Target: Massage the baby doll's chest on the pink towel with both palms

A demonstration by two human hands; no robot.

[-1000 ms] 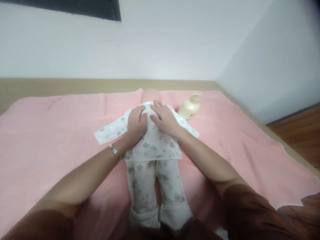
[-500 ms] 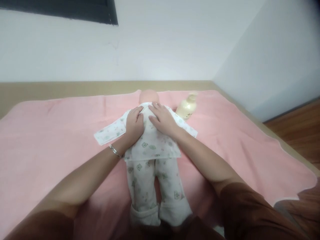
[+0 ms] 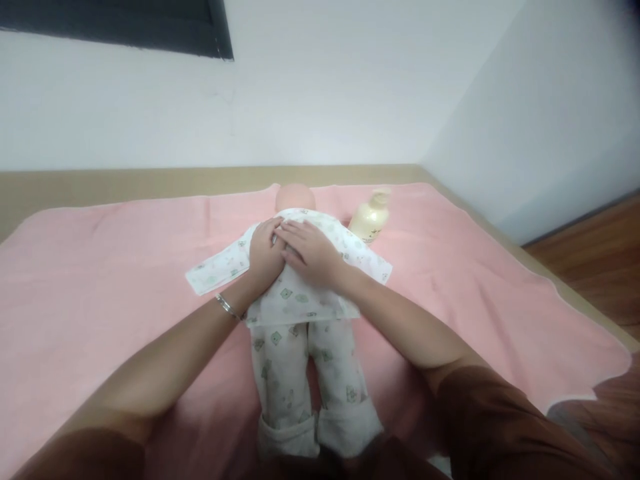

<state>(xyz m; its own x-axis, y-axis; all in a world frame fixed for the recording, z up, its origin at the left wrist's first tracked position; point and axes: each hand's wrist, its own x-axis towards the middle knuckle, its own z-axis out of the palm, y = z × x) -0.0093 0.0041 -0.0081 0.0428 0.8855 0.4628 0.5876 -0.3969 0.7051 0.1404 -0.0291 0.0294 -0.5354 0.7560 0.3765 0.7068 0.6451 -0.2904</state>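
Observation:
A baby doll (image 3: pixel 295 197) lies on the pink sheet with the back of its bare head away from me. It wears a white printed top (image 3: pixel 300 300) and matching trousers (image 3: pixel 285 373) with turned-up cuffs. My left hand (image 3: pixel 267 253) rests flat on the left side of the doll's upper back, a silver bracelet (image 3: pixel 227 305) on its wrist. My right hand (image 3: pixel 313 253) lies open across the middle of the back, its fingertips touching the left hand's thumb side. The doll's face is hidden.
A cream pump bottle (image 3: pixel 370 217) stands beside the doll's right sleeve. The pink sheet (image 3: pixel 125 267) covers most of the tan surface (image 3: pixel 150 183), with a white wall (image 3: pixel 325 100) behind. Wooden floor (image 3: pixel 595 267) shows at the right.
My right hand has slid left and slightly toward me over the doll's back, so its fingers now meet my left hand. My left hand stays nearly in place.

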